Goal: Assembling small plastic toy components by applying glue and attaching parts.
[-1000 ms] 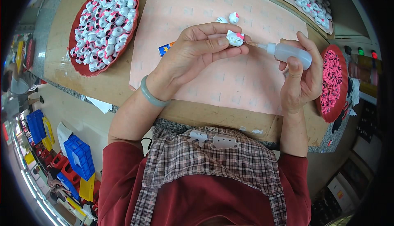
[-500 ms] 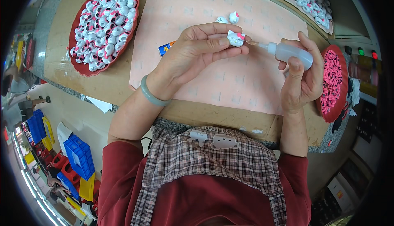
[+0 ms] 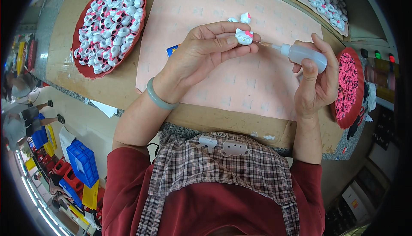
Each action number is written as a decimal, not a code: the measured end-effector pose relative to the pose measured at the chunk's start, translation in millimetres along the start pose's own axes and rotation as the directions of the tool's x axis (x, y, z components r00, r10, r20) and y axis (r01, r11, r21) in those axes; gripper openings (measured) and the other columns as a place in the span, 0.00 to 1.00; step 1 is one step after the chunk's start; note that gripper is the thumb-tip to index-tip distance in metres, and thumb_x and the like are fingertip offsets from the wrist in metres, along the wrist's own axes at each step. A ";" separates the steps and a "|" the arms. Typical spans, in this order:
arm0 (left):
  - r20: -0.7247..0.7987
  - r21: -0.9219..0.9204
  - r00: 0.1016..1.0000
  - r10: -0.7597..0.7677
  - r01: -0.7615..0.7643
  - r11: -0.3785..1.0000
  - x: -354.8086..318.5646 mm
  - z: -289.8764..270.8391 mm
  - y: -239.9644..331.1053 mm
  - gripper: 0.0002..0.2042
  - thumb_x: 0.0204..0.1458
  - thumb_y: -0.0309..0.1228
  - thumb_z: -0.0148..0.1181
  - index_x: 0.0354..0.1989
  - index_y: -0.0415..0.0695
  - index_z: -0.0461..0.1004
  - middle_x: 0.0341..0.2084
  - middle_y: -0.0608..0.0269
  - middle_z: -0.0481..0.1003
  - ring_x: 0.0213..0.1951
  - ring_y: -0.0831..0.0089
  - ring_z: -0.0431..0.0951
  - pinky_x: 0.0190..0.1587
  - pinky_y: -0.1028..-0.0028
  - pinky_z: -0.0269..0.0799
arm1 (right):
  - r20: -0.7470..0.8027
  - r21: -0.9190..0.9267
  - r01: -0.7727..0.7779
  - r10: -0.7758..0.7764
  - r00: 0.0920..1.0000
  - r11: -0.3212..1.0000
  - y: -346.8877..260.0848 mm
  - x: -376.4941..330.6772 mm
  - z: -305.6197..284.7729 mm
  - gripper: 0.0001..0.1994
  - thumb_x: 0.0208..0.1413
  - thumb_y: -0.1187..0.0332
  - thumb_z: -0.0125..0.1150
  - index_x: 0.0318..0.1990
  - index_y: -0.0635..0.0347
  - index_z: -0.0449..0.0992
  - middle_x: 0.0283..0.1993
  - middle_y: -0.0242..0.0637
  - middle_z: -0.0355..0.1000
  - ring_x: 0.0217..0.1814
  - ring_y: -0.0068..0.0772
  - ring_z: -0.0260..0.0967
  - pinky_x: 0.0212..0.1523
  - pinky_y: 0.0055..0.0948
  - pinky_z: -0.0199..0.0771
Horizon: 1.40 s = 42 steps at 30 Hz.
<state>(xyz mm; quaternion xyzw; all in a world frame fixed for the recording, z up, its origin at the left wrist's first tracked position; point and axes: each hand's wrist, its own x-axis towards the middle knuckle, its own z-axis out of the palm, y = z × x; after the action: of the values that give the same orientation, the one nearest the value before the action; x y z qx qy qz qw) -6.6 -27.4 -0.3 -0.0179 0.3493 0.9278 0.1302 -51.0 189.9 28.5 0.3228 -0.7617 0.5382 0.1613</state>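
Between the thumb and fingers of my left hand (image 3: pixel 201 49) is a small white cat-head figure (image 3: pixel 243 36) with a pink bow, its face turned up. My right hand (image 3: pixel 315 75) grips a translucent squeeze bottle (image 3: pixel 307 57), tilted so its thin needle tip points left at the figure. The tip ends at or very near the figure's right side; I cannot tell whether it touches. Just beyond my left fingers, another white cat-head figure (image 3: pixel 245 18) stands on the pink sheet (image 3: pixel 240 84), with a further white piece (image 3: pixel 232 20) beside it.
A red scalloped tray (image 3: pixel 143 21) heaped with white cat-head figures lies at the left. Another red tray (image 3: pixel 361 88) of small pink-and-black pieces stands at the right. More white figures (image 3: pixel 322 6) line the far right. A blue packet (image 3: pixel 171 50) is partly behind my left wrist. Someone walks at far left.
The figure in my left hand has turned slightly and shifted a little left, so its face shows more. My right hand and the bottle have hardly moved. A person in the left background has moved nearer.
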 end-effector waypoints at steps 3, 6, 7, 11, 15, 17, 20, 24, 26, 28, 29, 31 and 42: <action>-0.012 0.005 1.000 0.004 -0.004 1.000 -0.3 1.2 0.4 0.17 0.54 0.22 0.50 0.52 0.30 0.64 0.48 0.41 0.69 0.49 0.61 0.73 0.55 0.72 0.69 | 0.025 -0.008 -0.010 0.010 1.000 1.000 -1.1 -0.5 -0.6 0.18 0.59 0.66 0.51 0.52 0.70 0.65 0.36 0.46 0.73 0.25 0.20 0.64 0.25 0.15 0.65; -0.034 0.011 0.999 0.010 -0.009 1.000 -0.5 4.1 0.1 0.16 0.54 0.22 0.50 0.51 0.30 0.65 0.46 0.42 0.70 0.48 0.61 0.74 0.54 0.72 0.70 | 0.032 -0.002 -0.015 0.015 0.999 1.000 -1.5 -0.3 -0.1 0.18 0.60 0.66 0.51 0.52 0.70 0.65 0.35 0.46 0.73 0.25 0.19 0.64 0.24 0.15 0.64; -0.049 0.015 0.999 0.013 -0.012 1.000 -0.5 5.3 -0.1 0.15 0.55 0.22 0.50 0.50 0.30 0.66 0.45 0.43 0.71 0.47 0.61 0.75 0.53 0.72 0.70 | 0.035 0.000 -0.017 0.017 0.999 1.000 -1.7 -0.3 0.2 0.18 0.60 0.66 0.51 0.52 0.70 0.65 0.35 0.45 0.73 0.24 0.19 0.64 0.24 0.15 0.64; -0.052 0.010 0.999 0.000 0.000 1.000 -1.0 6.3 -1.0 0.14 0.55 0.23 0.50 0.48 0.30 0.68 0.44 0.43 0.72 0.46 0.61 0.75 0.53 0.72 0.71 | -0.006 0.066 -0.030 0.030 1.000 0.997 -1.3 0.1 2.9 0.15 0.57 0.70 0.55 0.50 0.68 0.69 0.33 0.41 0.75 0.23 0.17 0.66 0.24 0.14 0.67; -0.014 0.004 1.000 -0.020 0.020 1.000 -0.1 2.7 -2.7 0.15 0.54 0.22 0.50 0.50 0.30 0.66 0.46 0.43 0.71 0.47 0.61 0.74 0.54 0.72 0.70 | -0.029 0.109 -0.028 0.031 0.999 0.994 1.9 0.1 5.1 0.15 0.57 0.71 0.55 0.50 0.68 0.69 0.33 0.41 0.74 0.23 0.17 0.65 0.23 0.13 0.66; 0.001 0.005 1.000 -0.025 0.025 1.000 -0.3 2.3 -2.5 0.16 0.54 0.22 0.50 0.51 0.31 0.65 0.47 0.42 0.70 0.48 0.62 0.74 0.54 0.72 0.69 | -0.028 0.113 -0.032 0.035 0.999 0.993 2.5 -0.4 5.3 0.15 0.57 0.71 0.55 0.50 0.68 0.69 0.34 0.41 0.74 0.24 0.17 0.66 0.23 0.14 0.66; -0.041 -0.010 0.999 -0.016 0.016 1.000 -0.9 5.6 -0.7 0.13 0.55 0.23 0.50 0.48 0.30 0.68 0.43 0.45 0.73 0.46 0.60 0.75 0.53 0.71 0.70 | -0.027 0.119 -0.031 0.035 0.999 0.992 3.8 1.0 5.5 0.15 0.56 0.71 0.55 0.50 0.68 0.68 0.34 0.41 0.74 0.25 0.17 0.66 0.23 0.14 0.66; -0.062 -0.021 0.998 0.003 -0.005 1.000 1.1 5.8 -1.4 0.13 0.55 0.23 0.51 0.47 0.30 0.68 0.42 0.47 0.73 0.45 0.61 0.76 0.52 0.71 0.71 | -0.053 0.263 -0.100 0.118 0.992 0.960 8.8 5.8 5.1 0.18 0.58 0.65 0.54 0.51 0.68 0.66 0.34 0.44 0.72 0.25 0.21 0.66 0.22 0.15 0.61; -0.042 -0.002 0.999 0.002 -0.002 1.000 2.2 2.0 -2.8 0.13 0.54 0.23 0.51 0.48 0.31 0.68 0.42 0.48 0.73 0.45 0.62 0.76 0.52 0.72 0.71 | -0.018 0.412 -0.245 0.277 0.961 0.877 15.4 9.9 2.0 0.16 0.57 0.67 0.56 0.49 0.67 0.67 0.33 0.42 0.72 0.27 0.22 0.67 0.24 0.17 0.63; -0.016 0.016 0.999 -0.032 0.032 0.999 0.9 0.9 -7.3 0.14 0.54 0.24 0.52 0.48 0.32 0.69 0.42 0.50 0.74 0.44 0.64 0.76 0.51 0.72 0.71 | 0.010 0.480 -0.306 0.344 0.939 0.822 17.5 12.7 3.2 0.15 0.56 0.68 0.56 0.48 0.66 0.67 0.33 0.41 0.72 0.28 0.22 0.67 0.25 0.18 0.65; -0.010 0.021 1.000 -0.023 0.023 1.000 -0.4 2.0 -8.5 0.14 0.54 0.24 0.52 0.48 0.32 0.69 0.42 0.50 0.74 0.44 0.64 0.76 0.51 0.72 0.71 | 0.016 0.486 -0.347 0.389 0.921 0.802 18.5 15.6 5.3 0.14 0.55 0.69 0.57 0.47 0.65 0.67 0.33 0.40 0.71 0.28 0.22 0.67 0.27 0.19 0.66; 0.036 0.073 0.995 -0.096 0.093 0.993 -3.5 7.0 -11.3 0.13 0.54 0.24 0.52 0.48 0.33 0.69 0.42 0.52 0.74 0.44 0.65 0.76 0.50 0.74 0.72 | 0.017 0.491 -0.426 0.480 0.877 0.760 20.0 20.4 8.2 0.13 0.53 0.72 0.59 0.44 0.63 0.67 0.33 0.37 0.70 0.29 0.22 0.67 0.30 0.20 0.67; 0.058 0.062 0.986 -0.156 0.152 0.986 -5.6 14.2 -12.9 0.13 0.55 0.23 0.52 0.48 0.33 0.69 0.43 0.52 0.74 0.43 0.67 0.76 0.50 0.74 0.72 | 0.246 0.146 -0.614 0.572 0.782 0.776 79.2 66.1 17.1 0.13 0.47 0.76 0.58 0.42 0.59 0.70 0.30 0.31 0.68 0.30 0.20 0.67 0.32 0.22 0.69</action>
<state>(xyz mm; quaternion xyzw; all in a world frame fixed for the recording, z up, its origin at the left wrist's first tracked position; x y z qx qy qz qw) 2.9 -10.1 2.8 -0.0117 0.3692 0.9046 0.2128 -150.8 169.9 4.7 0.1301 -0.7725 0.6086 -0.1261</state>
